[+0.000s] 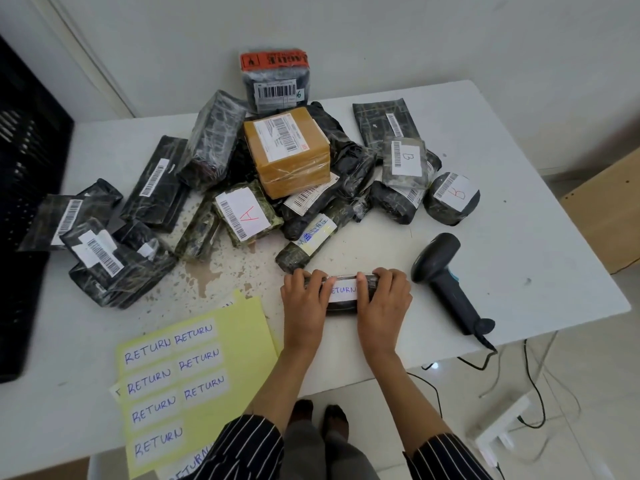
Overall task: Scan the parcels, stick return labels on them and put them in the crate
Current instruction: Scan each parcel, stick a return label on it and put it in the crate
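1. A small dark parcel (343, 308) lies on the white table (519, 220), near its front edge, between the two hands.
2. The left hand (304, 303) grips the left end of the parcel. Its fingers are curled over the far edge.
3. The right hand (384, 303) grips the right end in the same way.
4. A white label (343, 292) with the word "RETURN" is on top of the parcel, between the two thumbs, which press at its sides.
5. A black scanner (446, 271) lies on the table just beside the right hand.
6. A yellow sheet (242, 341) with more "RETURN" stickers lies to the left of the left hand.
7. A pile of parcels (162, 188) lies behind the hands, with a brown box (287, 150) on top.
8. A black crate (24, 202) stands at the left, well apart from the hands.
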Motion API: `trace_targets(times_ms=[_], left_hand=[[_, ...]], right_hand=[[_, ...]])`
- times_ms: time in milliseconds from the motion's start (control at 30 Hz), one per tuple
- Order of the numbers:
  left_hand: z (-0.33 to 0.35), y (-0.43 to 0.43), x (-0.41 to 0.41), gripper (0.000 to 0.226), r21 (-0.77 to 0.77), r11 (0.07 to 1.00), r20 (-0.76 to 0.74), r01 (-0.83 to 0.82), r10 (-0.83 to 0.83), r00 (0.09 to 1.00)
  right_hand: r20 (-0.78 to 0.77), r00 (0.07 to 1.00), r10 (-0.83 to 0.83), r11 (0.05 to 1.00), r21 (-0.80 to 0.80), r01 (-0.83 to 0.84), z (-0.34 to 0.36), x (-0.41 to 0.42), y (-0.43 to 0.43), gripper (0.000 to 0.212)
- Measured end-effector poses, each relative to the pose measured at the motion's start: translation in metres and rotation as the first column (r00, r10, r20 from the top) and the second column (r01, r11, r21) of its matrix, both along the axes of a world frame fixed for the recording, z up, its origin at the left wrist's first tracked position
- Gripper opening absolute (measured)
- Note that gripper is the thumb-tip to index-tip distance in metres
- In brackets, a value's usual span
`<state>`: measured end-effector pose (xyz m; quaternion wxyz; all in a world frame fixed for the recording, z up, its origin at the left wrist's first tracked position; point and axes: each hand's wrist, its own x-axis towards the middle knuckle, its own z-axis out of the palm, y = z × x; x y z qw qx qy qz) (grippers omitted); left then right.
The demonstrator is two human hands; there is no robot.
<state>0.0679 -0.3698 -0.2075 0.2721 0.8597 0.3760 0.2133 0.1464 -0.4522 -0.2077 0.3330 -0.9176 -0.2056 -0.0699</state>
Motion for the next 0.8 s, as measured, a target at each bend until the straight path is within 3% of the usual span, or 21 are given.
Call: trace_targets(times_ms=[233, 400, 567, 700, 800], left_hand=[[0.002, 0.002, 0.001, 0.052, -0.025, 1.000, 0.026, 0.010, -0.009, 1.000], [0.005, 0.009, -0.014, 0.054, -0.134, 0.974, -0.027, 0.185, -0.190, 0.981], [0.020, 0.012, -0.016, 0.030, -0.243, 0.958, -0.051, 0.153, -0.171, 0.984], [0.061, 0.020, -0.033, 0.023, -0.342, 0.927, 0.073, 0.156, -0.139, 0.988], [0.102, 0.029, -0.053, 0.013, -0.318, 0.931, 0.188, 0.181, -0.125, 0.974]], right_hand=[[-0.058, 0.997, 0.059, 0.998, 0.007, -0.059, 0.004, 0.004, -0.004, 0.039], [-0.091, 0.977, 0.195, 0.981, -0.005, -0.196, 0.006, 0.004, -0.020, 0.054], [-0.271, 0.934, 0.233, 0.970, 0.136, -0.203, 0.022, 0.008, -0.024, 0.028], [-0.361, 0.860, 0.361, 0.922, 0.275, -0.272, 0.058, 0.007, -0.027, 0.017], [-0.505, 0.694, 0.514, 0.849, 0.413, -0.328, 0.098, 0.006, -0.024, 0.004]])
